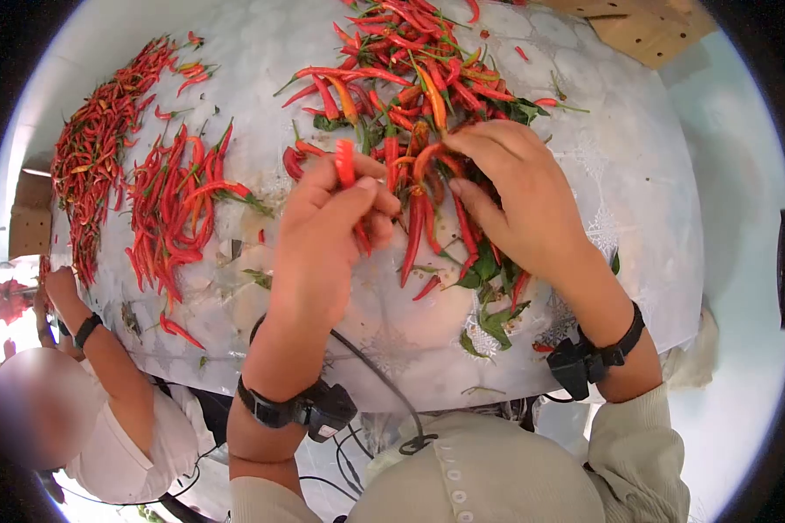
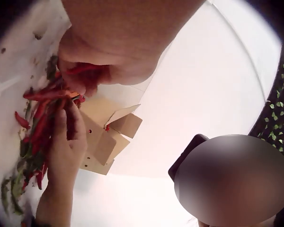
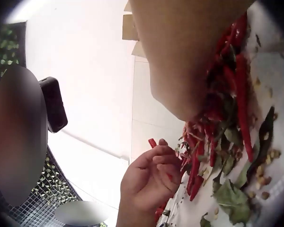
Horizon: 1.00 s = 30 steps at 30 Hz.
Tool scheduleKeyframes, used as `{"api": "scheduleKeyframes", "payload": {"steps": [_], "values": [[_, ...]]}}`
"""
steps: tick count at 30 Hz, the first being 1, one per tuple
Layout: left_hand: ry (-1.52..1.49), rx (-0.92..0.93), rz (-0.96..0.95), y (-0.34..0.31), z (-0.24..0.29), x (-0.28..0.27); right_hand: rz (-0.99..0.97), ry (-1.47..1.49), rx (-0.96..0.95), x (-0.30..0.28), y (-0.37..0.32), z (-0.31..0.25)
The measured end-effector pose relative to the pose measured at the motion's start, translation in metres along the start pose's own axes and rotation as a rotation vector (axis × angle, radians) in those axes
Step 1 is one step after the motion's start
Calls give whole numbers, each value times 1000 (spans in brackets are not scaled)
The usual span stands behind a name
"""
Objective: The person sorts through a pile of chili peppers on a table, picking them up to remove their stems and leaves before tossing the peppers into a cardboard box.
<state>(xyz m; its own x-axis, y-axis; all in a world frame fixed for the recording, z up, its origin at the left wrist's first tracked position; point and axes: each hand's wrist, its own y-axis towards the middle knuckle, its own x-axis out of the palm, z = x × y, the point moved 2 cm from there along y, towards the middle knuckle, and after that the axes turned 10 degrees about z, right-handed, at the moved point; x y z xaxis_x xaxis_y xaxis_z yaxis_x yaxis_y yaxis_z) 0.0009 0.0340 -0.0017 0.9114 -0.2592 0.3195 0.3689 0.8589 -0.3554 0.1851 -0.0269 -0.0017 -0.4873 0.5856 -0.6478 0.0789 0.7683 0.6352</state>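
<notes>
A white-covered table (image 1: 641, 261) (snowflake motifs show) bears a long left chilli heap (image 1: 96, 144); a middle pile (image 1: 152, 218); a right heap (image 1: 433, 94); green leaves (image 1: 494, 327).

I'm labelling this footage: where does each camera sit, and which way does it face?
Head: head-worn, facing forward and down at table and peppers; left grip, right grip, forearms and shirt show.
Left wrist: wrist-worn, facing past the left grip to peppers and a box; both grips show.
Right wrist: wrist-worn, facing past the right grip to peppers and leaves; both grips show.
Both wrist views share the peppers.
</notes>
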Motion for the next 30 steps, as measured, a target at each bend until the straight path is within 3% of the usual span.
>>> {"api": "scheduleKeyframes", "payload": {"steps": [5,14,17,20,23,27,30], "values": [[121,-72,-16,-3,-1,8,-80,-109,132,-7,0,0],[130,-57,-14,0,-2,7,-147,-6,68,-15,-6,0],[131,-52,-9,0,-4,5,-7,26,-10,-19,-4,-5],[150,-56,9,-1,-1,7,-38,105,267,-29,-5,-7],[143,-32,0,2,-1,7,145,193,188,-34,-4,-9],[157,5,-23,-2,-1,8,349,382,246,-38,-4,-13],[141,70,-36,-5,0,15,379,773,660,-33,-7,-27]]}}
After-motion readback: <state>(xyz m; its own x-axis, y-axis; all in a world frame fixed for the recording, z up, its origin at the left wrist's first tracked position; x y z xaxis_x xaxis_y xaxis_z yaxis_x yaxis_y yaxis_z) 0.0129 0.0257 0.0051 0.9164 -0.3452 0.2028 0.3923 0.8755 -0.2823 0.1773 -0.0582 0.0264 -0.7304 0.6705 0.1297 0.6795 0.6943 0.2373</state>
